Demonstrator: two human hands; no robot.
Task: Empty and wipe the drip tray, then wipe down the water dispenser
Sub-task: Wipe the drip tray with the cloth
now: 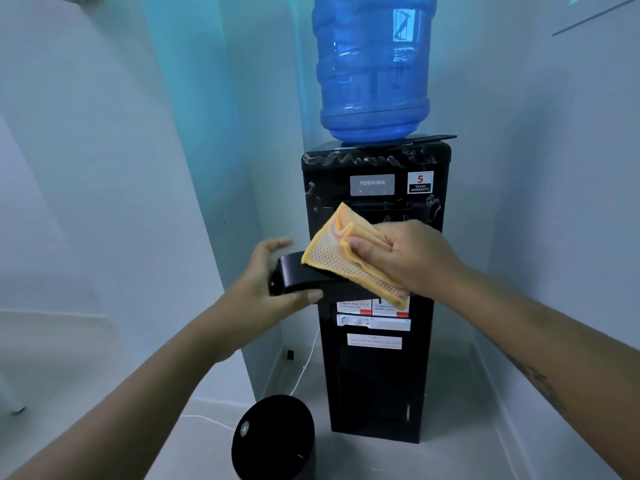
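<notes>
A black water dispenser (375,375) stands in a corner with a blue water bottle (374,64) on top. My left hand (266,278) grips the left end of the black drip tray (304,275), held in the air in front of the dispenser. My right hand (405,254) clutches a folded orange cloth (346,251) and presses it onto the tray's right part. The cloth and my right hand hide the tray's right end and part of the dispenser's tap recess.
A black round-lidded bin (273,438) stands on the floor left of the dispenser's base. A white cable (304,368) runs down the wall behind it. Pale walls close in on the left and right.
</notes>
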